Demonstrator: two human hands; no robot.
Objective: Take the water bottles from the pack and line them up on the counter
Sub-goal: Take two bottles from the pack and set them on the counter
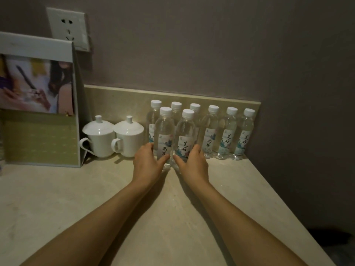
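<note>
Several clear water bottles with white caps stand upright in a row [226,131] along the low backsplash on the beige counter [76,198]. Two more bottles stand side by side in front of that row. My left hand [148,162] wraps the lower part of the front left bottle [164,131]. My right hand [194,164] wraps the lower part of the front right bottle [185,133]. Both bottles rest on the counter or just above it. No pack is in view.
Two white lidded cups [99,137] [128,137] stand left of the bottles. A standing card holder with a photo [38,104] is at the far left, below a wall socket [67,25]. The side wall meets the counter at the right, where the front right edge drops away.
</note>
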